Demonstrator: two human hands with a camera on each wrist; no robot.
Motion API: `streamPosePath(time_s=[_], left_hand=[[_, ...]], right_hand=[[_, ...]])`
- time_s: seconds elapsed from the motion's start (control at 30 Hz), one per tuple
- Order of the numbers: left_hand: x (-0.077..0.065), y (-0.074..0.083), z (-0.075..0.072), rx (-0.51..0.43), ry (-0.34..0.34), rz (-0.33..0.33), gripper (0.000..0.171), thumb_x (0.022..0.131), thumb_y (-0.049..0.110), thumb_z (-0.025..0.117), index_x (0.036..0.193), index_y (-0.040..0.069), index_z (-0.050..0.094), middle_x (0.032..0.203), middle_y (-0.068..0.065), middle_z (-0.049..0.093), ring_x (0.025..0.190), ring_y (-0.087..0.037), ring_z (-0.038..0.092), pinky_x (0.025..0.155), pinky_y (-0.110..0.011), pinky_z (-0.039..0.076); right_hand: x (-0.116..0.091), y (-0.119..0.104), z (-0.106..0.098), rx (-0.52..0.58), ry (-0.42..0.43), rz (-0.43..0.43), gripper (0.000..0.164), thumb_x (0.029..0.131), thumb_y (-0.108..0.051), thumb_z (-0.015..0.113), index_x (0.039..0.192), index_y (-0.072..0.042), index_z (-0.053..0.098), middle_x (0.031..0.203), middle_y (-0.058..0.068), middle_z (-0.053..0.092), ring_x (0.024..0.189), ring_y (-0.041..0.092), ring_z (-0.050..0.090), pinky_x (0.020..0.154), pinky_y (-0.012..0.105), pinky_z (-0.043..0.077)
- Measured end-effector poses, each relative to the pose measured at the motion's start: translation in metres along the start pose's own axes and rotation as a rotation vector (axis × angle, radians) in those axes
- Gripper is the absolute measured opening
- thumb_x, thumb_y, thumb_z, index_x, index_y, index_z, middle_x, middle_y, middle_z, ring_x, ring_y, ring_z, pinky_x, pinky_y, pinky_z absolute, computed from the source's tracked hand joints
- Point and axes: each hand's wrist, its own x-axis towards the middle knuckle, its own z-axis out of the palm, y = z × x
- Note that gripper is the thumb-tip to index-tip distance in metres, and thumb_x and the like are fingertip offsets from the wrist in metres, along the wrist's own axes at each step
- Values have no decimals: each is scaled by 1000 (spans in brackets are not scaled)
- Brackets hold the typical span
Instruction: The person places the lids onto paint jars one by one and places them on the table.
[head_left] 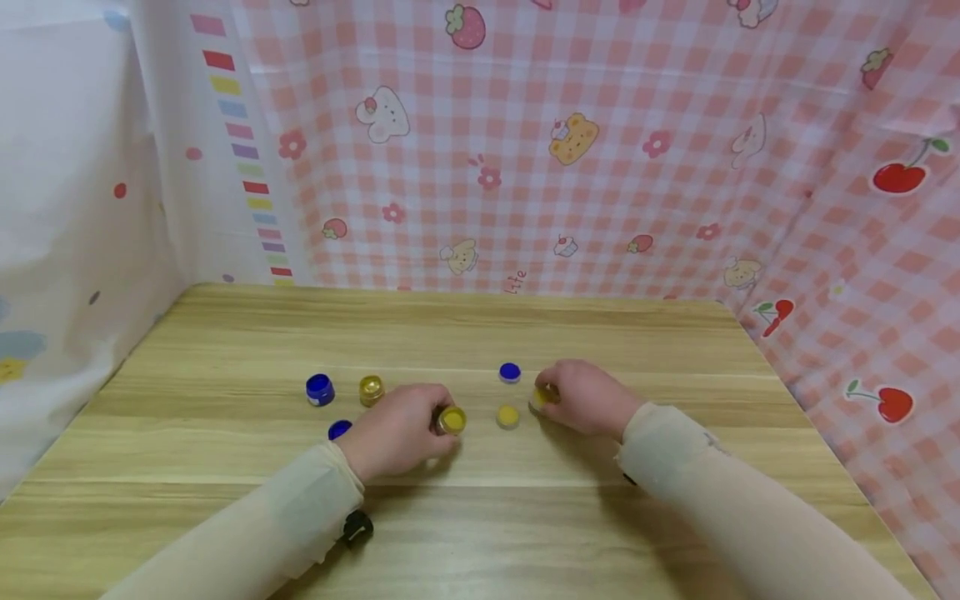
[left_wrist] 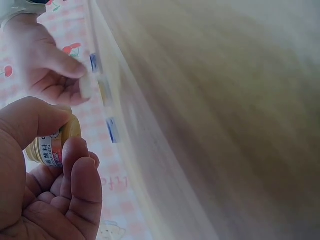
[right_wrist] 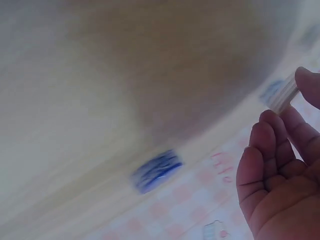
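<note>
My left hand (head_left: 401,429) grips a small jar of yellow paint (head_left: 452,420), its yellow top facing up toward the head camera. Printing shows on the jar's label in the left wrist view. To the right, my right hand (head_left: 588,398) pinches a round lid (right_wrist: 286,94) between thumb and fingertips; its yellow face shows in the head view and its pale ridged rim in the right wrist view. Between the hands, a yellow lid (head_left: 507,416) and a blue lid (head_left: 510,372) lie on the table. A second blue lid (left_wrist: 93,63) appears in the left wrist view.
Left of my left hand stand a blue paint jar (head_left: 320,389) and a gold-yellow jar (head_left: 371,389). Another blue jar (head_left: 340,429) is partly hidden behind the left wrist. The wooden table (head_left: 480,533) meets a pink checked cloth (head_left: 510,208) at the back and right.
</note>
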Motion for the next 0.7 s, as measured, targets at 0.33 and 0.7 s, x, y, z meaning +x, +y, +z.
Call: streamPosePath(time_s=[0.33, 0.7], left_hand=[[4, 2, 1, -28, 38, 17, 18, 89, 20, 83, 100, 17, 70, 89, 6, 64, 79, -11, 59, 73, -30, 52], [9, 11, 0, -44, 64, 29, 15, 90, 18, 82, 100, 14, 71, 90, 4, 65, 79, -12, 59, 74, -31, 53]], right_hand=[[-13, -43, -8, 235, 178, -149, 28, 94, -16, 79, 120, -8, 74, 103, 2, 70, 94, 19, 64, 87, 36, 55], [-21, -70, 1, 369, 235, -201, 22, 96, -16, 77, 117, -9, 74, 104, 1, 70, 97, 21, 67, 85, 39, 59]])
